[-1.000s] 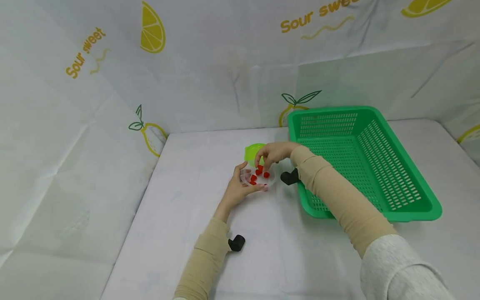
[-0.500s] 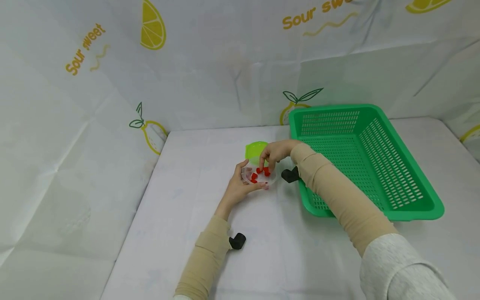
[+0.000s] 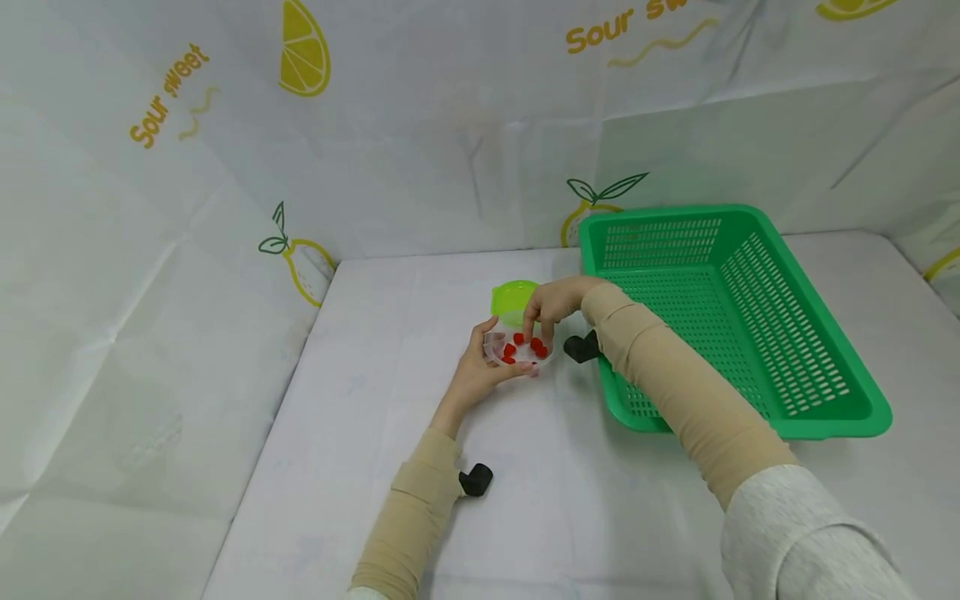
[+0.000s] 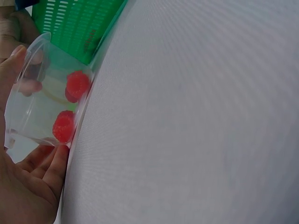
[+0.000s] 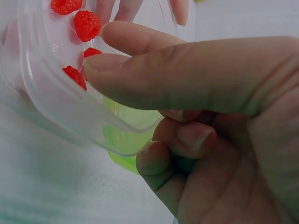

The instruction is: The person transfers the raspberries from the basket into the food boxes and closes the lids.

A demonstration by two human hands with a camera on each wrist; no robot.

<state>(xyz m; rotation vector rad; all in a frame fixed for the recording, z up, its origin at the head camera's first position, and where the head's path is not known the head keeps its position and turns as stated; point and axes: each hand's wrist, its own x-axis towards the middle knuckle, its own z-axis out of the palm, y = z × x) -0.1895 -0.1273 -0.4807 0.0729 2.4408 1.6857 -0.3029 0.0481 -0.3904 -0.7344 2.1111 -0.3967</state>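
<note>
My left hand (image 3: 476, 368) holds a small clear plastic container (image 5: 60, 112) from the left, its thumb at the near side and fingers round the far side. Several red raspberries (image 5: 87, 25) lie on the container's floor. From above, my right hand (image 3: 553, 305) reaches into the container, thumb and index finger at either side of one raspberry (image 5: 92, 52); the thumb partly hides that berry. In the right wrist view its other fingers are curled near the container's rim. A shallow lime-green plastic piece, like a lid (image 3: 513, 295), sits just behind the container.
A large green slotted basket (image 3: 813, 310) stands to the right, with my right forearm crossing over its near left corner. White cloth covers the table (image 3: 360, 433) and hangs as a lemon-printed backdrop (image 3: 420, 150). Black wrist cameras stick out from both sleeves.
My right hand has shifted slightly right within the container, and raspberries by its fingertips have moved right, toward the container's right side. The left hand keeps its hold.
</note>
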